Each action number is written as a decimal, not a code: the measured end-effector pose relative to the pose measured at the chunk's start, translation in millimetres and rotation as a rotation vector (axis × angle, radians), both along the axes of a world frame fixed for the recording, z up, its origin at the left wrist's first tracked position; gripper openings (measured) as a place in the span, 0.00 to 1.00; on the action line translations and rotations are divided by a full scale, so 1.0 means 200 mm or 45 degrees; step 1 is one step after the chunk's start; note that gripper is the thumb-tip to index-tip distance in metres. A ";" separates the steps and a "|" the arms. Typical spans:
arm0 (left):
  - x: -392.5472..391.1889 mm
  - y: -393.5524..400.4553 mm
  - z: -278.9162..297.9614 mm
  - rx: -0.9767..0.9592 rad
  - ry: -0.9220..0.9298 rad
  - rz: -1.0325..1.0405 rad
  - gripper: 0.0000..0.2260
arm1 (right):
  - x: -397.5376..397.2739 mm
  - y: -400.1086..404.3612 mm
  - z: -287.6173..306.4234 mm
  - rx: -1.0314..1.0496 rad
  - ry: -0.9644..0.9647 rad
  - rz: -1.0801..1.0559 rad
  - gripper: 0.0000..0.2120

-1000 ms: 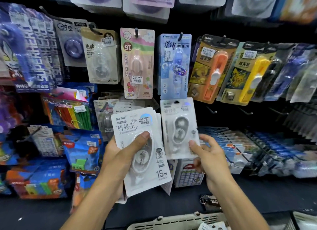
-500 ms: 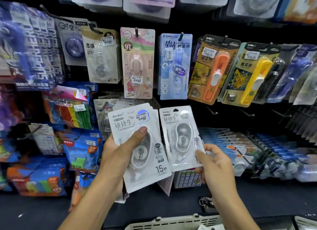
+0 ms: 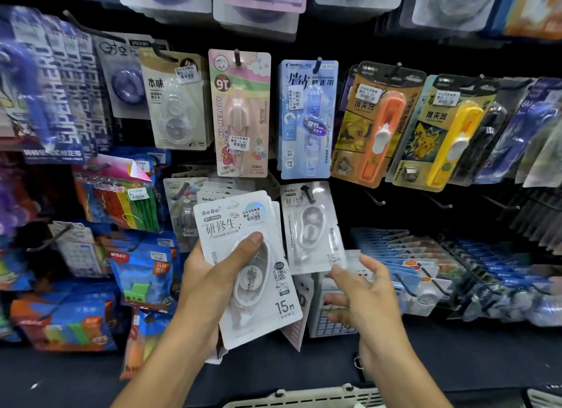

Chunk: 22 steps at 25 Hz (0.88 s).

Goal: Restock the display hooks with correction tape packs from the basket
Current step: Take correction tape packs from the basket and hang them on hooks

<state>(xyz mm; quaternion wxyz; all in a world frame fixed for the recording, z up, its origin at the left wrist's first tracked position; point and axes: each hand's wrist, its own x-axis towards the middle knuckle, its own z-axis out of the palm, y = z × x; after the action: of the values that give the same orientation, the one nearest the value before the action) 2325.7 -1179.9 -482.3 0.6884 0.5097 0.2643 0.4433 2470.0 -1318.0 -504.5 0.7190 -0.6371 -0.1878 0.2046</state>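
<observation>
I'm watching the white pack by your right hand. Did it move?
Yes. The single white pack rose toward the blue pack and now hangs on a hook; the right hand is letting go.

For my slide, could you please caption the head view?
Left hand grips white correction tape packs; right hand touches one on a hook.

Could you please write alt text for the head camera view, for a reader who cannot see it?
A person's left hand grips a stack of white carded correction tape packs before a dark wall of hanging stationery. A matching white pack hangs on a black display hook beside it, the right hand just below its bottom edge. A pale plastic basket rim shows at the bottom.
</observation>
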 end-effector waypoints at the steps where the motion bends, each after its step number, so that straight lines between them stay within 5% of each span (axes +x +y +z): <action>1: 0.01 0.00 -0.01 -0.009 0.003 0.001 0.27 | -0.02 0.01 -0.01 -0.017 -0.026 0.021 0.18; 6: 0.05 -0.04 -0.03 -0.008 0.046 -0.110 0.28 | -0.20 0.07 -0.04 -0.042 -0.346 0.463 0.21; 11: -0.02 0.01 -0.01 -0.059 0.023 -0.231 0.22 | -0.09 0.08 0.04 0.193 0.112 0.227 0.16; 17: -0.03 0.06 0.00 -0.048 -0.022 0.045 0.20 | 0.01 0.01 0.05 0.017 0.028 0.138 0.05; 22: 0.00 0.04 0.00 -0.011 -0.051 0.053 0.26 | 0.03 0.08 0.07 0.017 0.079 0.037 0.23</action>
<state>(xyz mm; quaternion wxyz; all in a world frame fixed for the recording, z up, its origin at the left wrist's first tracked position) 2325.6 -1172.1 -482.2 0.6863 0.4922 0.2628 0.4665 2475.3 -1301.3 -491.2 0.7257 -0.6228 -0.1759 0.2335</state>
